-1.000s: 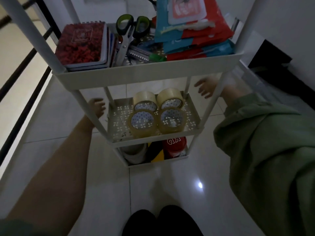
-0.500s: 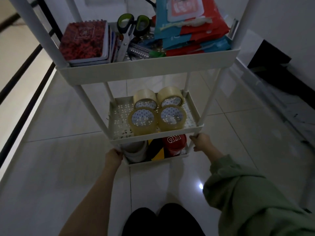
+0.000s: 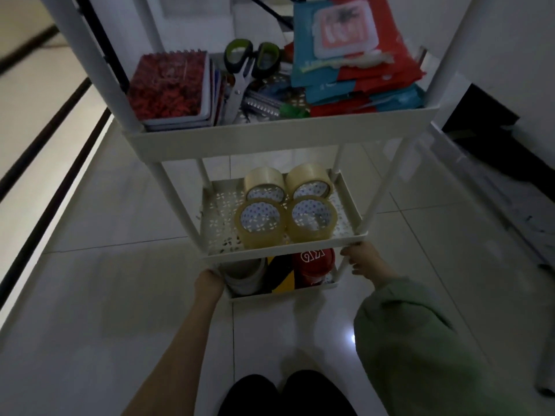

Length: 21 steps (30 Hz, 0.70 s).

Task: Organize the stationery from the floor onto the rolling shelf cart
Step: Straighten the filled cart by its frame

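Cart (image 3: 282, 139) stands on the tiled floor, already loaded: notebooks (image 3: 172, 88), scissors (image 3: 244, 70) & packets (image 3: 354, 61) on the top tier, four tape rolls (image 3: 285, 205) on the middle, more rolls at the bottom. Left hand (image 3: 208, 285) grips the bottom-left post, fingers curled round it. Right hand (image 3: 365, 261) is at the bottom-right post; can't tell if the grip is closed. Risk: w/ both hands so low, a push could tip the tall frame; packets overhang the top rim & may slide off.
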Tool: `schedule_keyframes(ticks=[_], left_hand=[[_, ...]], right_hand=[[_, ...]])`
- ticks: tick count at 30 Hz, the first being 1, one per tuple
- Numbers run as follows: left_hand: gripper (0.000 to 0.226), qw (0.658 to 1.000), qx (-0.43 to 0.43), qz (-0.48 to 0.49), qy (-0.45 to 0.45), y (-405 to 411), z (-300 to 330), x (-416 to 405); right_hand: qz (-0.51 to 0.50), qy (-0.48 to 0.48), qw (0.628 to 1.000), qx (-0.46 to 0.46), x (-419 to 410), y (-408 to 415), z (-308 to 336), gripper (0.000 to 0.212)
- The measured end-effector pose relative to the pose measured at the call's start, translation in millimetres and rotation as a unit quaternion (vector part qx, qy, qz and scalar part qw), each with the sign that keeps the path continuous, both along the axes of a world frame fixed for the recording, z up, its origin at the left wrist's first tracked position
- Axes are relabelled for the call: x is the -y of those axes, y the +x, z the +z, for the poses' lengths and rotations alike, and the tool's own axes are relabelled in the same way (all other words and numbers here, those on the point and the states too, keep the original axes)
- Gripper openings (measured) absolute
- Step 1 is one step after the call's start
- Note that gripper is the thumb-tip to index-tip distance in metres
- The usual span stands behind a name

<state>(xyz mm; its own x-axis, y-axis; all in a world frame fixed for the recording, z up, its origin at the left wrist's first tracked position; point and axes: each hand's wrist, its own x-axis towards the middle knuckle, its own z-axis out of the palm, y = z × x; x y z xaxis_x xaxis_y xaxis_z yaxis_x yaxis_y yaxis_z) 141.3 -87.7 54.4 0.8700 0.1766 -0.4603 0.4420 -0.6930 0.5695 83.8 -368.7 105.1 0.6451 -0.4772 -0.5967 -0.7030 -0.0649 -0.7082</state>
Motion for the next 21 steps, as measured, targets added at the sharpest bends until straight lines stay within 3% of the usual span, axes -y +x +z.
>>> schedule_keyframes(ticks=[3,6,10,15,21], left_hand=[[0.031,0.992,0.024,0.078,-0.091,-4.5,18.5,7.8],[0.031,0.980,0.067,0.117,-0.145,-11.7,46.4,8.2],[0.031,0.962,0.132,0.122,-0.206,-18.7,97.9,5.4],[0.034,0.931,0.245,0.118,-0.245,-28.2,189.3,3.8],[0.043,0.904,0.296,0.098,-0.292,-74.5,267.1,-11.0]], right_hand=[[-0.018,-0.016,0.998,0.051,-6.7,-7.2,29.7,0.038],[-0.023,-0.027,0.992,0.118,-9.0,-11.6,68.7,0.032],[-0.043,-0.022,0.975,0.219,-3.1,-10.8,129.4,0.015],[-0.055,0.037,0.940,0.333,-3.5,-38.2,215.6,0.027],[-0.046,0.035,0.937,0.344,-6.5,-113.3,274.8,0.018]])
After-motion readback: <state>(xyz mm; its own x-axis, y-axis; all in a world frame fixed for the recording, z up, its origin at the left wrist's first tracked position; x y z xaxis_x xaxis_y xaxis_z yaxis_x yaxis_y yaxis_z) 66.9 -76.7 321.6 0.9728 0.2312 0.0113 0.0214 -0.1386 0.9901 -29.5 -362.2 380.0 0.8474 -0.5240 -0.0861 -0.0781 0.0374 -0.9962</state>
